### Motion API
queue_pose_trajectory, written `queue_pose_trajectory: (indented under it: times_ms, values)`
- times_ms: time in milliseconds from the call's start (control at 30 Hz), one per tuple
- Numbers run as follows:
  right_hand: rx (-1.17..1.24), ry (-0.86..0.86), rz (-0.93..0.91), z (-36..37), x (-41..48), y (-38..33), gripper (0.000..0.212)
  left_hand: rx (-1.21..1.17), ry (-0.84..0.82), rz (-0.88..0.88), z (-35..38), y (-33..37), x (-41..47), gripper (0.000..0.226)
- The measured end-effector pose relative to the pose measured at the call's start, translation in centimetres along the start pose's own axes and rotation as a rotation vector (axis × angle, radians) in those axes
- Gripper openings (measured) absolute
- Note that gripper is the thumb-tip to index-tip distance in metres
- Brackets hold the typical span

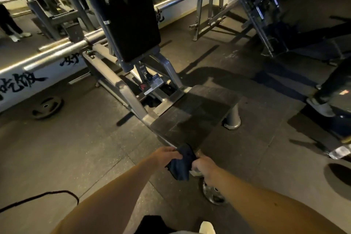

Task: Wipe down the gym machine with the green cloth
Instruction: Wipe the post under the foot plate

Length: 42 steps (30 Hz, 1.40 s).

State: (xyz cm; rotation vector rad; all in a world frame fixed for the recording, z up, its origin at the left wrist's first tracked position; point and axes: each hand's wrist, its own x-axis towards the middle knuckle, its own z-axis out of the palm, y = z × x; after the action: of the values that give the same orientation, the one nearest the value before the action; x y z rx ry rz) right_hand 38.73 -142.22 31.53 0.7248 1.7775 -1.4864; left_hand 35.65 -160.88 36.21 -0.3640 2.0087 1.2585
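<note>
Readying is judged the step in hand: green cloth is pinched by curled fingers of left hand and right hand, near the gym machine footplate. A flat pad should be folded first.

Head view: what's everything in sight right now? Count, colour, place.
gym machine: one, grey frame, black pad, centre
footplate: one, black, machine's near end
cloth: one, looks dark in this light, bottom centre
weight plate: one, black, floor, left
metal disc: one, shiny, floor, bottom centre
cable: one, black, floor, lower left
bystander's legs: dark trousers, right edge
left hand: fingers grip the cloth
right hand: fingers grip the cloth
</note>
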Motion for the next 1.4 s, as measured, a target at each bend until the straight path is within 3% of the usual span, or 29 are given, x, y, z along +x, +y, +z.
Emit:
queue_pose_trajectory:
  times_ms: [100,233,367,467,533,633,733,800,900,967,1067,1167,1267,1400]
  values:
    - [0.181,-0.012,-0.054,0.7,0.5,0.0,0.02,-0.024,-0.017,0.024,-0.9,-0.3,1.1,0.026]
    - [0.317,0.006,-0.036,2.8,2.2,-0.5,0.015,0.018,0.032,0.075,-2.9,-1.6,3.4,0.022]
    - [0.363,0.195,0.042,6.0,4.9,1.9,0.042,0.03,0.1,0.137,-4.7,-4.5,5.2,0.016]
    - [0.409,0.347,0.066,9.1,5.1,2.1,0.016,-0.035,0.04,0.103,-6.6,-7.7,7.9,0.032]
    - [0.384,0.441,0.059,10.6,5.1,1.8,0.012,-0.028,-0.041,0.089,-7.8,-9.3,9.7,0.04]
    - [0.286,0.464,-0.012,12.0,5.1,2.0,0.032,0.041,-0.151,0.088,-8.7,-11.5,11.7,0.052]
    - [0.131,0.35,-0.045,12.5,6.1,3.5,0.052,0.176,-0.2,0.173,-8.4,-13.8,13.4,0.073]
    - [0.009,0.288,-0.028,12.4,7.5,4.8,0.052,0.276,-0.2,0.198,-7.5,-14.9,14.9,0.06]
    - [-0.155,0.26,-0.036,12.2,9.2,6.0,0.012,0.372,-0.16,0.182,-6.0,-16.4,17.2,0.035]
    - [-0.178,0.265,-0.066,11.3,11.7,7.6,0.016,0.504,-0.09,0.188,-4.3,-19.0,21.1,0.025]
    - [-0.027,0.245,-0.138,9.6,16.0,9.7,0.02,0.574,-0.068,0.267,-1.3,-20.0,24.8,0.022]
    - [0.248,0.206,-0.118,7.8,21.1,13.1,0.044,0.316,-0.139,0.234,2.7,-20.7,27.7,0.009]
    - [0.45,0.209,-0.136,6.8,27.4,17.7,0.015,0.144,-0.095,0.202,6.8,-22.5,32.4,0.015]
    - [0.702,0.231,-0.148,5.1,36.6,23.5,0.023,0.02,-0.009,0.227,12.6,-27.2,41.4,0.034]
